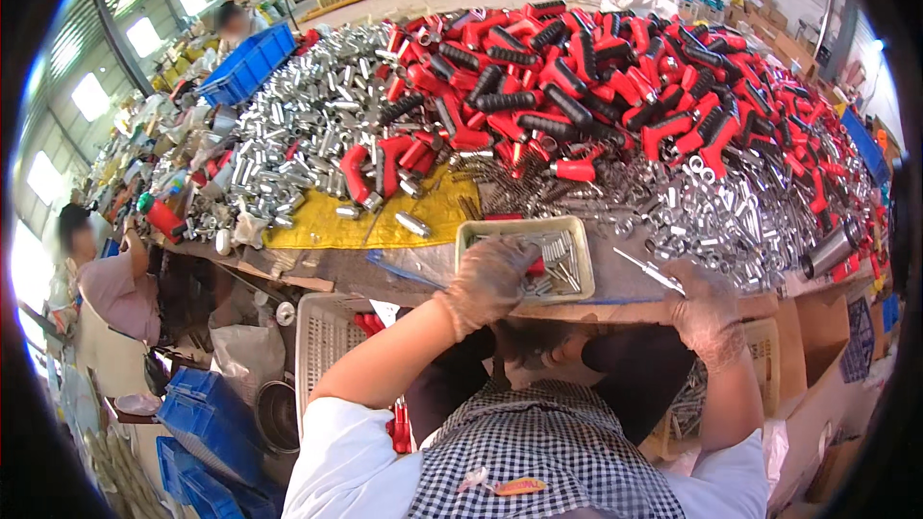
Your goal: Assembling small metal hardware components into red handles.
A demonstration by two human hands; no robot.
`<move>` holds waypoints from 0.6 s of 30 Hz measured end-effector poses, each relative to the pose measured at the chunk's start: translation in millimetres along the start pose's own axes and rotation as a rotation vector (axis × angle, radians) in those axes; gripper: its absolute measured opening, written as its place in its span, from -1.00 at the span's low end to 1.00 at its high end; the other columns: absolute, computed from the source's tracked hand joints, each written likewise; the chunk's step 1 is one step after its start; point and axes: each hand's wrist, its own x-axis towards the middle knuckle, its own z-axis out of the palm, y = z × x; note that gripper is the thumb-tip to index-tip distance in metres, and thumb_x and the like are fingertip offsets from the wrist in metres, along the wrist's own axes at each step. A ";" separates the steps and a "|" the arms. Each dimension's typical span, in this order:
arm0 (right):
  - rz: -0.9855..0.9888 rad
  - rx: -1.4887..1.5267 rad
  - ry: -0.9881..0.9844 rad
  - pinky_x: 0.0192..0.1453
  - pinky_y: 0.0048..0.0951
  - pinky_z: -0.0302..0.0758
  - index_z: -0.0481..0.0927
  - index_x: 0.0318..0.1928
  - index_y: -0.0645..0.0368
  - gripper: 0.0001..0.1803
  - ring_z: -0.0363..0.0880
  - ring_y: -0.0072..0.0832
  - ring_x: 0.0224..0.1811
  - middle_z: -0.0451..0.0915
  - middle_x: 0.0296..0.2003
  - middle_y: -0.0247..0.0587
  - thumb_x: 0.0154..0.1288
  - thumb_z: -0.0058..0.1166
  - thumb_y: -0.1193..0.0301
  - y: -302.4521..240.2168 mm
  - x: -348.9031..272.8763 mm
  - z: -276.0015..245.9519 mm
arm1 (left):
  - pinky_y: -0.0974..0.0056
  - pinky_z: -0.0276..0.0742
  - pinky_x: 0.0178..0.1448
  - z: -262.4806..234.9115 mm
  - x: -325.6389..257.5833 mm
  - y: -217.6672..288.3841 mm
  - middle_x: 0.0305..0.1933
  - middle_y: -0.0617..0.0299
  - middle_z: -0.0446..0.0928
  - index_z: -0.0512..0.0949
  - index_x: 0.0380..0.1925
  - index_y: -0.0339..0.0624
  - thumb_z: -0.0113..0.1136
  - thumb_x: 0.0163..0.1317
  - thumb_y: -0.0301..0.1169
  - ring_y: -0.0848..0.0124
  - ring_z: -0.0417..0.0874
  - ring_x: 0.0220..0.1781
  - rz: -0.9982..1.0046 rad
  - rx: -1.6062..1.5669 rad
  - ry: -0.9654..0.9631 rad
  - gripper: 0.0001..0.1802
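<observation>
My left hand [490, 274], in a thin see-through glove, is over the left side of a cream plastic tray [588, 290]. Its fingers are curled, and a bit of red shows beside the fingertips; what they hold, if anything, is hidden. Slim silver metal pieces [560, 258] lie in the tray. To the right of the tray, my right hand [705, 308], gloved likewise, is closed around a slim metal rod [646, 269] with a thicker silver part near the fingers. The rod points up and to the left, over the bench.
A big heap of red-and-black pistol-shaped handles [577, 86] covers the bench, with silver sockets [308, 106] left and loose metal parts [711, 221] right. A yellow cloth [336, 216] lies left of the tray. Crates [327, 336] stand below. Another person [115, 279] sits at far left.
</observation>
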 end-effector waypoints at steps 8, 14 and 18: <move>0.042 0.134 -0.045 -0.05 -0.20 0.54 0.60 -0.10 0.08 -0.62 0.62 -0.11 -0.17 0.65 -0.24 -0.09 -0.03 0.28 0.43 5.9 48.7 39.5 | -0.01 0.50 -0.03 -14.0 -2.8 -26.9 -0.14 -0.02 0.56 0.46 -0.06 -0.15 0.19 0.10 -0.22 0.04 0.56 -0.04 -0.145 -0.300 0.376 -0.59; 0.065 0.375 0.341 0.04 -0.43 0.46 0.50 0.12 0.14 -0.43 0.48 -0.49 -0.23 0.51 -0.22 -0.31 0.03 0.35 0.45 50.3 37.3 133.1 | 0.07 0.53 -0.07 87.7 -31.4 -162.4 -0.18 -0.02 0.58 0.47 -0.04 -0.20 0.15 0.18 -0.14 0.07 0.62 -0.15 -0.535 -0.429 0.600 -0.56; 0.253 0.988 0.390 -0.07 -0.48 0.47 0.50 0.11 0.15 -0.50 0.42 -0.54 -0.32 0.47 -0.32 -0.36 0.11 0.26 0.48 61.0 47.2 152.6 | 0.04 0.57 -0.08 61.4 -4.6 -130.0 -0.19 -0.04 0.65 0.57 -0.19 -0.21 0.17 0.11 -0.21 -0.01 0.67 -0.15 -0.839 0.079 -0.036 -0.65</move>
